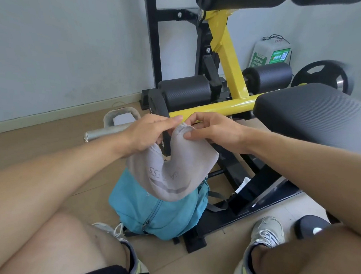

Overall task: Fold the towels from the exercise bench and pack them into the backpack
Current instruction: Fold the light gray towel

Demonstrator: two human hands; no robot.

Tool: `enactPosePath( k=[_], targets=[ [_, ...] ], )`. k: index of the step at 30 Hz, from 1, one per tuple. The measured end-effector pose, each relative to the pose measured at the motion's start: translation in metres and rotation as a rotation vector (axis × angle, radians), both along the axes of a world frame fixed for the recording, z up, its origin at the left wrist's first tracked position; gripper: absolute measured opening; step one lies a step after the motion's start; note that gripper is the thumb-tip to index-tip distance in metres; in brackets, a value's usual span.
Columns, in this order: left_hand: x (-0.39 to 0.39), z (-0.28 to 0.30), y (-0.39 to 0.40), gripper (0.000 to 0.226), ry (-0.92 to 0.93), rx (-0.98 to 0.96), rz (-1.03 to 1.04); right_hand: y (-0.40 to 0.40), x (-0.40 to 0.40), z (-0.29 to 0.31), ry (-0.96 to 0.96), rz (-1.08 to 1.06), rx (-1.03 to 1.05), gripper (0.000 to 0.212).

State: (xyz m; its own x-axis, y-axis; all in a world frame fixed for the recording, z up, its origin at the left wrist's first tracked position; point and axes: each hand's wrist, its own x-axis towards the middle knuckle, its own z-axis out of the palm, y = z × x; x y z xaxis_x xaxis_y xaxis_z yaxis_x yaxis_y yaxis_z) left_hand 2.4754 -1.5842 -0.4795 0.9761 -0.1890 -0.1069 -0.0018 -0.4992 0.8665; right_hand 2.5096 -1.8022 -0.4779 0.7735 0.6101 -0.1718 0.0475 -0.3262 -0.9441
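A grey towel hangs doubled over in a U between my hands, with pale lettering on it. My left hand pinches its upper left corner. My right hand pinches the other top edge right beside it. Directly below the towel a teal backpack stands on the floor between my feet, its front zip facing me. The black padded exercise bench is to the right, with no towel visible on it.
The bench's yellow and black frame rises behind my hands, with foam rollers and a weight plate. A metal handle bar lies on the floor at left. My shoes flank the backpack.
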Motion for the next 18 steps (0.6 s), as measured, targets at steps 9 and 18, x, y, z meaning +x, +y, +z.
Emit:
enactPosePath(
  k=[9,18],
  targets=[
    [-0.004,-0.005,-0.001,0.020,0.072,-0.200,-0.026,-0.001,0.000,-0.005,-0.200,-0.149,0.008,0.028],
    [-0.003,-0.011,0.001,0.037,0.070,-0.154,0.027,-0.002,-0.002,-0.003,-0.119,-0.034,0.001,0.020]
  ],
)
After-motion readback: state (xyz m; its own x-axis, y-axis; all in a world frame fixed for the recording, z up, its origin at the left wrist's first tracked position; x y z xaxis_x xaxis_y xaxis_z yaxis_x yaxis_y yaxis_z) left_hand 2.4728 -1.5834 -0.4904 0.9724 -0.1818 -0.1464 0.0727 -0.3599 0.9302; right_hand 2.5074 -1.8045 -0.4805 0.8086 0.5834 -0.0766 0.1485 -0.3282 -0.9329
